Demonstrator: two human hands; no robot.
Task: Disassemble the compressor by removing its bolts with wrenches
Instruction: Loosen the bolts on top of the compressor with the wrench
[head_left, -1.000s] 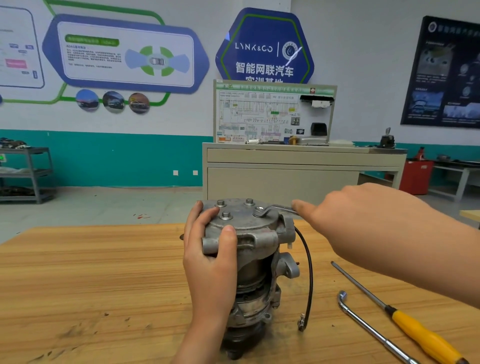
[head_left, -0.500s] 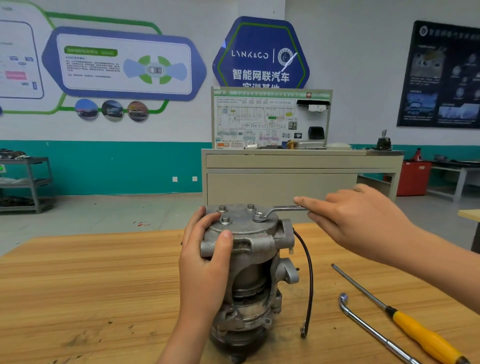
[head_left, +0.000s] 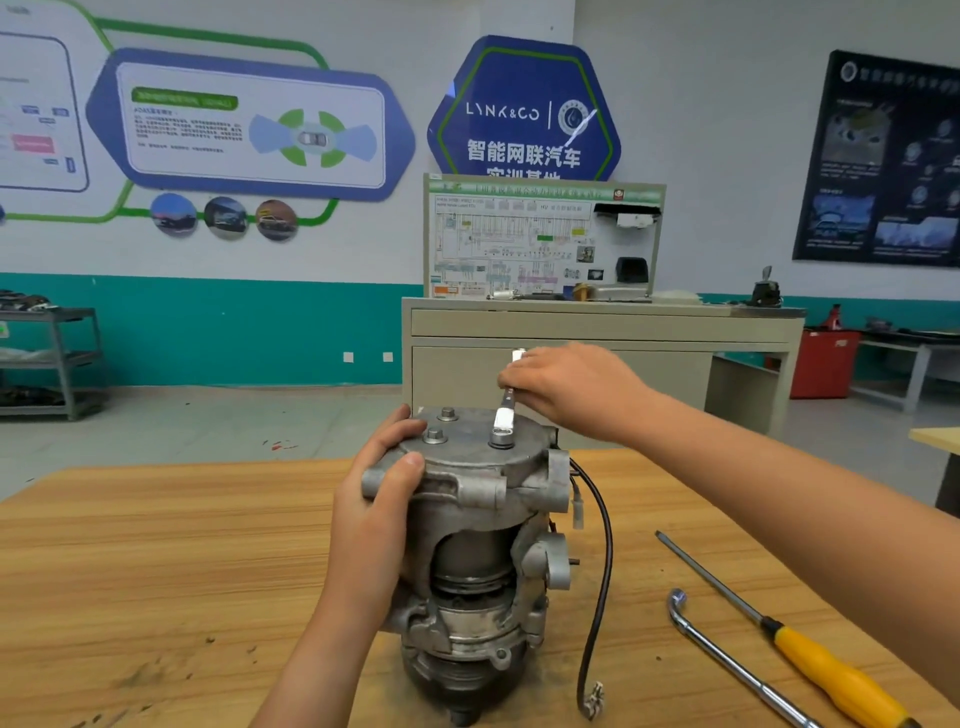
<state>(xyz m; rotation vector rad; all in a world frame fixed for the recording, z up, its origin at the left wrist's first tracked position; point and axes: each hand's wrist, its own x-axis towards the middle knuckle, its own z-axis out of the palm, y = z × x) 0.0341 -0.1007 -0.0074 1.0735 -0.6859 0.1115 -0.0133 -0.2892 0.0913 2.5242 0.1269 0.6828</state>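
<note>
Wrench (head_left: 504, 415) sits gripped in right hand (head_left: 566, 387); left hand (head_left: 379, 499) clasps compressor (head_left: 483, 488).

Ahead of you, a white wall (head_left: 363, 249) with a teal band (head_left: 234, 332) along its base fills the upper frame. At upper left you have a blue-edged panel (head_left: 249, 124), and at top centre a blue hexagon sign (head_left: 524, 109) reading LYNK&CO. Below the sign stands a beige cabinet (head_left: 597, 327) carrying a wiring-diagram board (head_left: 519, 244). A dark poster (head_left: 883, 161) hangs at upper right, above a red box (head_left: 826, 364). At the left edge sits a grey shelf rack (head_left: 62, 358). The floor (head_left: 182, 421) is pale grey. Your wooden table (head_left: 156, 571) spans the lower frame. The light is even.
</note>
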